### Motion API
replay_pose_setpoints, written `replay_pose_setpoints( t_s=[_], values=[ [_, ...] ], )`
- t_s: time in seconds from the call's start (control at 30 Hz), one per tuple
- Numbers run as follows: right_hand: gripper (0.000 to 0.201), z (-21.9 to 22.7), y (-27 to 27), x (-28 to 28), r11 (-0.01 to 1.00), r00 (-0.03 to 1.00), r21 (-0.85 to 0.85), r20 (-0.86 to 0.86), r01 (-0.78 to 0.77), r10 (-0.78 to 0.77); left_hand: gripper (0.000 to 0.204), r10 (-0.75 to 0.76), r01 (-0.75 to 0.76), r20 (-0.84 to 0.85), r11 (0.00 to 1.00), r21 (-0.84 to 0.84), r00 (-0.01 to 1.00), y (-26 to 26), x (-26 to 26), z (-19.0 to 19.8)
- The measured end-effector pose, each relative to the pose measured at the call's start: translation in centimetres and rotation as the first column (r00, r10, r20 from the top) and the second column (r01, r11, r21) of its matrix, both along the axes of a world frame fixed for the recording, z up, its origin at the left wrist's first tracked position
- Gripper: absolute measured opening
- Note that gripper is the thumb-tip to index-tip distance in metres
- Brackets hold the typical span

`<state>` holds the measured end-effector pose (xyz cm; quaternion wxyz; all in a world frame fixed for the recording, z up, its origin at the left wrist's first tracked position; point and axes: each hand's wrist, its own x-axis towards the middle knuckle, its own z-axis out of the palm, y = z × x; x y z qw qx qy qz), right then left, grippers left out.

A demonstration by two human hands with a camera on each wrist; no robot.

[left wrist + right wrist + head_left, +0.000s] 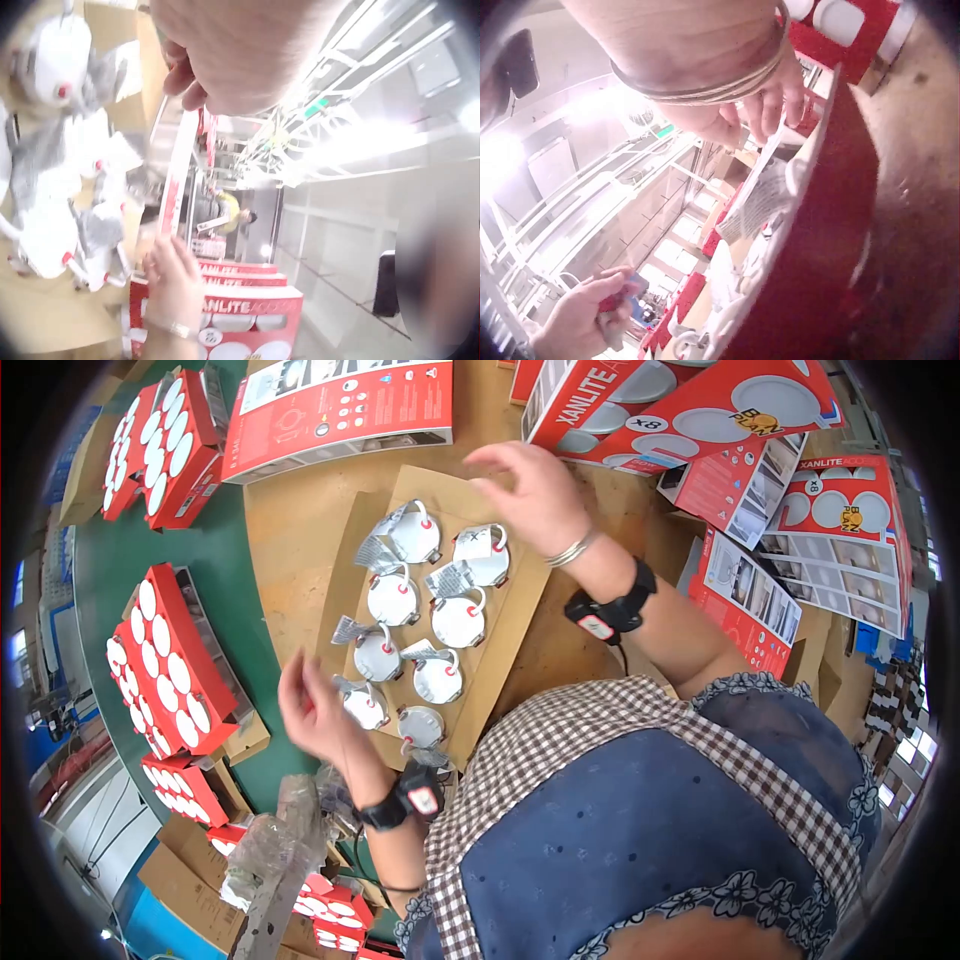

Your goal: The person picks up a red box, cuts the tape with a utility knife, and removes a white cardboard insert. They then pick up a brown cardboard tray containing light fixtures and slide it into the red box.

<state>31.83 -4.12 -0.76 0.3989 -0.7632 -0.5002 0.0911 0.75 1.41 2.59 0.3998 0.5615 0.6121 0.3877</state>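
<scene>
In the head view a shallow cardboard tray (513, 650) holds several white round light fittings (392, 600), each with a curved white cable, most with a silvery printed label (452, 578). My left hand (325, 715) hovers over the tray's near left side, beside the lower fittings, fingers loosely bent. My right hand (535, 495), with bracelets at its wrist, is over the far right edge, thumb and fingers apart. Neither hand shows anything held in the head view. The left wrist view has my left hand (240, 52) at the top; my right hand (727, 112) overlaps a printed sheet in its own wrist view.
Red XANLITE boxes (690, 420) stand and lean at the right, and another box (345, 410) lies beyond the tray. Red packs with white discs (165, 670) stand on the green surface (215, 550) at left. A plastic-wrapped post (285, 840) rises near the left forearm.
</scene>
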Motion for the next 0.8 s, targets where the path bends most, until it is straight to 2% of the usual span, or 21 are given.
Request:
replay_pose_setpoints(
  t_s=[0.07, 0.1, 0.13, 0.2, 0.23, 0.27, 0.33, 0.47, 0.53, 0.57, 0.6, 0.63, 0.67, 0.73, 0.8],
  values=[
    [0.041, -1.5, -1.2, 1.0, 0.982, 0.96, -0.165, -0.249, 0.092, -0.131, 0.019, 0.124, -0.115, -0.151, 0.991, 0.072, 0.981, -1.7, -3.8, 0.8],
    [0.053, -2.7, -1.5, 1.7, 0.946, 0.952, -0.316, -0.26, 0.073, -0.161, 0.022, 0.12, -0.11, -0.266, 0.992, 0.053, 0.956, -3.0, -6.3, 0.2],
    [0.053, -2.6, -1.2, 2.2, 0.947, 0.952, -0.313, -0.261, 0.076, -0.163, 0.025, 0.112, -0.108, -0.377, 0.994, 0.032, 0.919, -4.4, -8.5, -1.0],
    [0.058, -2.3, -0.5, 3.3, 0.873, 0.876, -0.455, -0.476, -0.173, -0.075, 0.031, 0.165, -0.234, -0.269, 0.94, -0.249, 0.949, -7.1, -10.2, -3.1],
    [0.058, -2.6, 0.1, 3.9, 0.81, 0.839, -0.5, -0.544, -0.308, -0.017, 0.035, 0.155, -0.177, -0.085, 0.882, -0.437, 0.984, -8.0, -11.4, -4.2],
    [0.058, -2.9, 0.5, 4.2, 0.811, 0.841, -0.499, -0.54, -0.305, -0.017, 0.033, 0.201, -0.18, -0.006, 0.861, -0.476, 0.98, -8.5, -10.6, -4.2],
    [0.065, -3.9, 1.0, 4.8, 0.646, 0.797, -0.573, -0.596, -0.504, 0.093, 0.032, 0.186, -0.122, 0.07, 0.841, -0.527, 0.98, -8.1, -9.4, -3.4],
    [0.059, -5.0, 1.4, 5.1, 0.682, 0.73, -0.476, -0.672, -0.555, 0.124, 0.031, 0.265, -0.134, 0.174, 0.833, -0.537, 0.948, -7.5, -10.4, -5.3],
    [0.052, -3.9, 1.4, 4.2, 0.607, 0.699, -0.488, -0.696, -0.627, 0.163, 0.031, 0.327, -0.316, -0.007, 0.905, -0.285, 0.945, -7.6, -10.7, -5.8],
    [0.052, -3.9, 1.5, 4.3, 0.606, 0.7, -0.488, -0.694, -0.628, 0.166, 0.024, 0.291, -0.301, -0.081, 0.933, -0.195, 0.953, -7.7, -9.9, -5.0],
    [0.048, -3.9, 1.5, 4.3, 0.595, 0.675, -0.49, -0.727, -0.637, 0.125, 0.024, 0.291, -0.302, -0.08, 0.933, -0.195, 0.953, -7.3, -9.0, -4.3],
    [0.045, -3.8, 1.5, 4.2, 0.582, 0.65, -0.493, -0.755, -0.647, 0.084, 0.021, 0.112, -0.127, -0.166, 0.988, -0.083, 0.98, -6.8, -8.1, -3.7],
    [0.045, -3.8, 1.4, 4.3, 0.577, 0.649, -0.493, -0.756, -0.651, 0.086, 0.018, -0.056, 0.061, -0.275, 0.998, 0.009, 0.96, -6.2, -7.0, -3.0],
    [0.04, -3.9, 1.4, 4.6, 0.549, 0.672, -0.506, -0.726, -0.665, 0.145, 0.018, -0.294, 0.33, -0.296, 0.94, 0.081, 0.909, -3.9, -3.0, -1.2],
    [0.041, -4.8, 1.2, 4.1, 0.565, 0.661, -0.502, -0.743, -0.655, 0.105, 0.028, -0.414, 0.447, -0.409, 0.894, -0.019, 0.813, -1.8, 0.6, -0.1]
  ],
)
